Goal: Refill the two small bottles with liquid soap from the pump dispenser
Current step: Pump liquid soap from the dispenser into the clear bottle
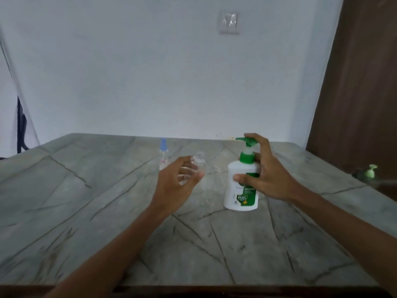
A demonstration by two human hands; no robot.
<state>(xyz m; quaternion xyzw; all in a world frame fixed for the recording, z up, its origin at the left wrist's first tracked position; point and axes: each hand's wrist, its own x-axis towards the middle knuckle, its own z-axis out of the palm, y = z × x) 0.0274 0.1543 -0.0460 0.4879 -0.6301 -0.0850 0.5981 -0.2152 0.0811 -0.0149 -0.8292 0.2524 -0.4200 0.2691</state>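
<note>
Pump dispenser (236, 190) in right hand (268, 175)

1. Pump dispenser (238, 190): on its green label (250, 195), white capitals read "ORIGINAL". The last letter curves nearly out of sight round the side.
2. Lower on the same label, a shield-shaped badge (242, 198) bears "99.9%" in white.
3. The fine print under "ORIGINAL" and on the white body is too blurred to read.
4. Blue-capped small bottle (163, 157): it carries a small red-and-white label (164, 161), whose marks are unreadable.
</note>
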